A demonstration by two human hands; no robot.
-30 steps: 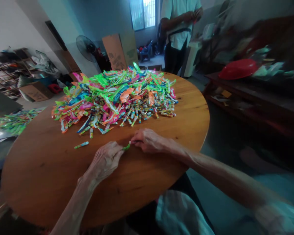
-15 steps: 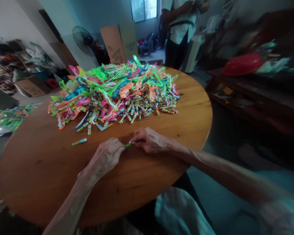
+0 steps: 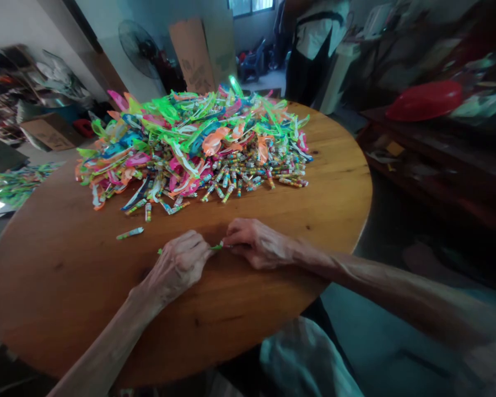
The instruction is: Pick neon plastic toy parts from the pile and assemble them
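Near the front of the round wooden table (image 3: 78, 270), my left hand (image 3: 184, 259) is closed round a thin green piece (image 3: 217, 247), whose ends stick out on both sides of the fist. My right hand (image 3: 256, 242) pinches a small whitish end just right of the green tip; the fingers hide most of it. Beyond both hands lies a large heap of bright plastic pieces (image 3: 198, 132) in green, orange, pink and blue. Small printed tubes (image 3: 248, 175) are piled at its front edge. One separate tube (image 3: 130, 233) lies left of my left hand.
Behind the table a person (image 3: 314, 44) stands near cardboard sheets (image 3: 192, 55) and a fan (image 3: 138, 48). A red basin (image 3: 425, 101) rests on a side bench at right. More colourful pieces (image 3: 19, 184) lie beyond the table's left edge.
The view has tilted down slightly. A green end now shows behind my left hand. Both hands remain close together, with the green piece between them.
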